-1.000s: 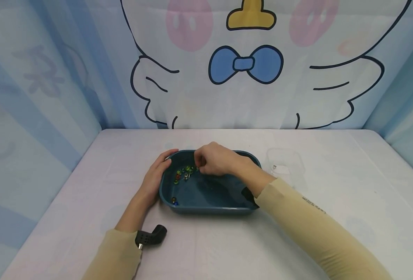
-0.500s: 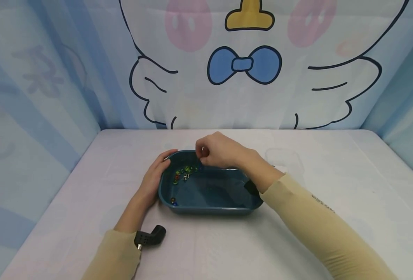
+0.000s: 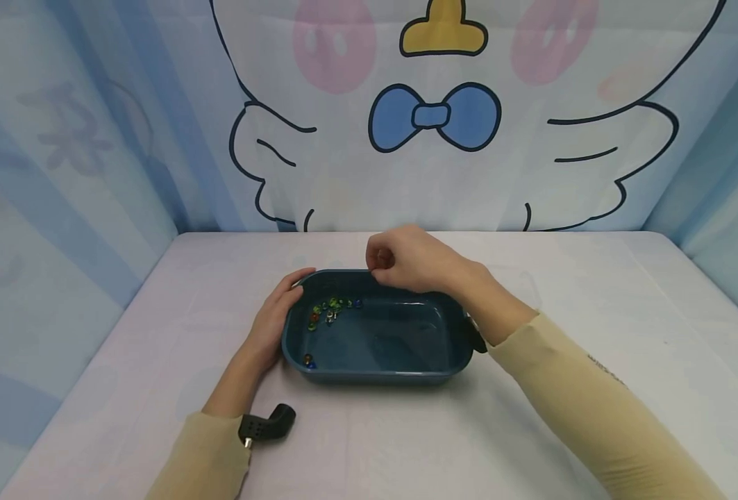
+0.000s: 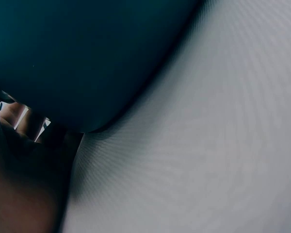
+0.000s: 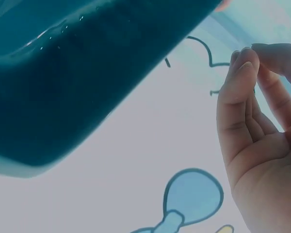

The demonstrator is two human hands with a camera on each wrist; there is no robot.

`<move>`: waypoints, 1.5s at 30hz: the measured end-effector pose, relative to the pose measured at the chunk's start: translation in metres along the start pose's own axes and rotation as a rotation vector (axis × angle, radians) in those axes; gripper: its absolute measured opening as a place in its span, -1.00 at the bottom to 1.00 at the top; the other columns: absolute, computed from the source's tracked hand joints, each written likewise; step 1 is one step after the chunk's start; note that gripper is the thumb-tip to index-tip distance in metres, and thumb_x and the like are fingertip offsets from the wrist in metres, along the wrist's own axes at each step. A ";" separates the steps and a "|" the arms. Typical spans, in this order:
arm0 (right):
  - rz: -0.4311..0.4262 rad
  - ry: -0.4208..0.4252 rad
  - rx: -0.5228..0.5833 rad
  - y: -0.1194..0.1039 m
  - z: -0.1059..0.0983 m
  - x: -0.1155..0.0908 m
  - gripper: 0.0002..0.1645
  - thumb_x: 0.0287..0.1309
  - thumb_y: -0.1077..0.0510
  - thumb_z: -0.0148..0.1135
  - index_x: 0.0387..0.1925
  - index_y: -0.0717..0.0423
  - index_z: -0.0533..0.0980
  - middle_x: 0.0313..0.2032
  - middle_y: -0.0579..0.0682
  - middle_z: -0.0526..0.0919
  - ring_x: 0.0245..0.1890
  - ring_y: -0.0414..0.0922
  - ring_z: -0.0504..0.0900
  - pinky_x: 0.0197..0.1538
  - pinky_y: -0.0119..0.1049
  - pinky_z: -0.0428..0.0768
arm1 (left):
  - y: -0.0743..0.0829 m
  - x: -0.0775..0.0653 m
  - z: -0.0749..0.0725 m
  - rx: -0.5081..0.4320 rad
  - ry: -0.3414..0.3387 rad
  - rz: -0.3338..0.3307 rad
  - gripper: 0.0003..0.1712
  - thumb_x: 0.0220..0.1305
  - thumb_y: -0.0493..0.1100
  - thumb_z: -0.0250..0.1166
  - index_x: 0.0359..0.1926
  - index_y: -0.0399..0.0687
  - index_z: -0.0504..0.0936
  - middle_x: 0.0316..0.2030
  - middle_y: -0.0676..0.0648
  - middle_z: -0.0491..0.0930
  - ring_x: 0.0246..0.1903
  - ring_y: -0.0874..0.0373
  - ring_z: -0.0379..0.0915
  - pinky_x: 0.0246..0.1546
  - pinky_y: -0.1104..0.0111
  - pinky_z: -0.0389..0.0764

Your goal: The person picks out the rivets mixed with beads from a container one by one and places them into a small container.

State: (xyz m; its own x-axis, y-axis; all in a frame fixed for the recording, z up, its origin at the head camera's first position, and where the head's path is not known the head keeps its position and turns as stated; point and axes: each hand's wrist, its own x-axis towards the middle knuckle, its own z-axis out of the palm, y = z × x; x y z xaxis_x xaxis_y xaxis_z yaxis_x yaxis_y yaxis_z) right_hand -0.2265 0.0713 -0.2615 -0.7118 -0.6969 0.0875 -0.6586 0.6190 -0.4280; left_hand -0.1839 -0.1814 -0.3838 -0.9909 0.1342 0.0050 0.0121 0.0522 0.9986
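Observation:
A dark blue tray stands on the table. Along its left and back-left inside lie several small shiny beads, green, red, blue and clear; two more beads sit in the near-left corner. My left hand holds the tray's left side, thumb at the rim and fingers round the outside. Over the tray's back rim is my right hand, thumb and fingertips brought together. In the right wrist view these fingertips meet; I cannot tell whether a bead is between them.
A faint clear plastic box stands behind my right forearm, which mostly hides it. Pale cloth covers the table, and a printed curtain hangs behind its back edge. A black wrist camera juts from my left wrist.
My right hand has risen from the beads and moved back and to the right, fingertips still together. A blue bead now shows where it was. My left hand keeps its hold on the tray.

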 end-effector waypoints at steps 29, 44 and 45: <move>0.094 0.181 0.029 0.027 -0.027 -0.051 -0.94 0.22 0.29 0.29 -0.29 0.09 0.62 -0.40 -0.07 0.64 -0.34 -0.09 0.59 -0.18 -0.13 0.58 | 0.001 0.000 0.001 0.014 0.032 -0.010 -0.48 0.63 -0.09 -0.22 0.49 0.02 0.28 0.43 -0.09 0.29 0.39 0.01 0.19 0.42 0.07 0.11; 0.201 0.221 0.007 0.050 -0.032 -0.081 -0.95 0.20 0.27 0.30 -0.28 0.12 0.61 -0.42 -0.06 0.61 -0.40 -0.08 0.54 -0.31 -0.16 0.54 | 0.000 -0.001 0.001 0.024 0.055 0.007 -0.49 0.62 -0.10 -0.18 0.48 0.00 0.31 0.41 -0.10 0.32 0.37 0.01 0.23 0.40 0.08 0.16; 0.208 0.223 0.006 0.052 -0.032 -0.083 -0.96 0.20 0.27 0.30 -0.29 0.13 0.60 -0.42 -0.06 0.61 -0.40 -0.08 0.55 -0.31 -0.16 0.54 | 0.000 -0.001 0.001 0.027 0.056 0.010 -0.49 0.62 -0.10 -0.18 0.48 -0.01 0.32 0.41 -0.10 0.32 0.37 0.01 0.23 0.40 0.08 0.16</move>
State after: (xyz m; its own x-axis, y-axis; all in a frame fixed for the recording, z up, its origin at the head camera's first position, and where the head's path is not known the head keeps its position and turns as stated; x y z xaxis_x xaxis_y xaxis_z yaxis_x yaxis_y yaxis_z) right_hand -0.2091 0.1727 -0.2620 -0.8679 -0.4580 0.1925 -0.4918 0.7376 -0.4627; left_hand -0.1824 -0.1809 -0.3834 -0.9967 0.0791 0.0186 0.0248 0.0775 0.9967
